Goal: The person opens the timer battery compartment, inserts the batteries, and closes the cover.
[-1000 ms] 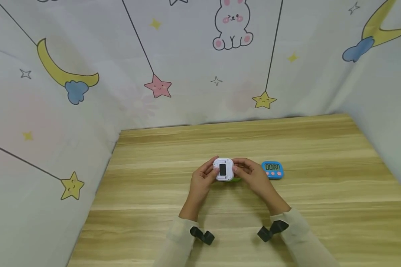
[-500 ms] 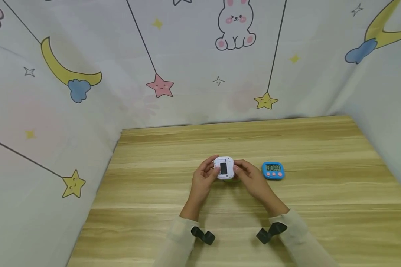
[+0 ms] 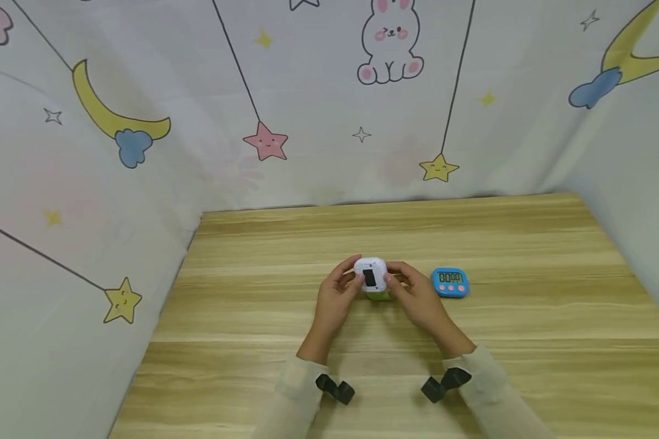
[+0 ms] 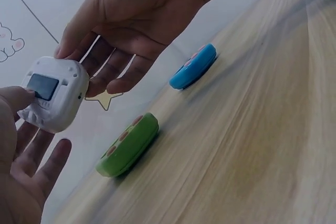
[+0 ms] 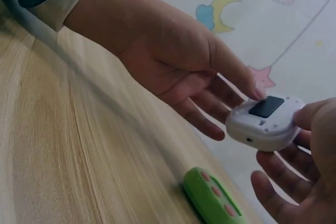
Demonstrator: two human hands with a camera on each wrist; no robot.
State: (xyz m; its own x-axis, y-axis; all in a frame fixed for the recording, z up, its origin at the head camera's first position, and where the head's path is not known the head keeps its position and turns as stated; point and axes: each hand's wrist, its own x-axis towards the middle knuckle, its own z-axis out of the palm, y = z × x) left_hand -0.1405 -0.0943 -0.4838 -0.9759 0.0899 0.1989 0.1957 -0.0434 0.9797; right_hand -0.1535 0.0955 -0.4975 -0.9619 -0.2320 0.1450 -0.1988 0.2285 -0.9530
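Note:
Both hands hold a white timer (image 3: 379, 268) above the table, its back with a dark rectangular patch turned toward the head camera. My left hand (image 3: 332, 300) grips its left side, the thumb on the back near the patch. On the opposite side my right hand (image 3: 423, 300) pinches the edge, thumb on the back and fingers behind. The timer's front is hidden. Below it a green timer (image 4: 128, 145) with reddish buttons lies on the table, mostly covered in the head view. To the right of my right hand lies a blue timer (image 3: 457, 278), its display reading zeros.
The wood-grain table (image 3: 241, 292) is bounded at the back and sides by a white cloth (image 3: 318, 177) printed with moons, stars and a rabbit. A black strap with a small block sits on each sleeve (image 3: 302, 390).
The white timer has tilted and turned slightly in both hands, and more of the green timer shows beneath it. The head view has shifted a little; the grips look the same.

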